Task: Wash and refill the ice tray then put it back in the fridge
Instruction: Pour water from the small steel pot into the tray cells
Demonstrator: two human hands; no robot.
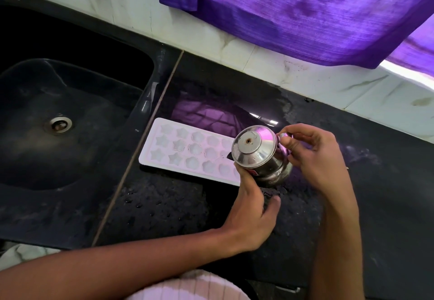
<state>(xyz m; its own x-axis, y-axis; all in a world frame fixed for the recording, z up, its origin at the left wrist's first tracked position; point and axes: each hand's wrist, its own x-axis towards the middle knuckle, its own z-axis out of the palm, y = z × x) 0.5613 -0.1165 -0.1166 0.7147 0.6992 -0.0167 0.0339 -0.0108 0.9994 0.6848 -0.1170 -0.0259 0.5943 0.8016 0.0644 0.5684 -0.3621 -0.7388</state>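
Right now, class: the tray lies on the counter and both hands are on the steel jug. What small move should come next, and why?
Probably tip the steel jug a little further over the ice tray. It lies flat beside the sink, and the jug, held by the left hand and right hand, already leans over its right end.

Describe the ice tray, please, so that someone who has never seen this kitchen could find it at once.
Start at the dark sink on the left; just right of its rim, on the black counter, lies the ice tray. It is flat, pale and white, with rows of star-shaped and rounded cups, unlike the shiny steel kettle that both hands hold over its right end.
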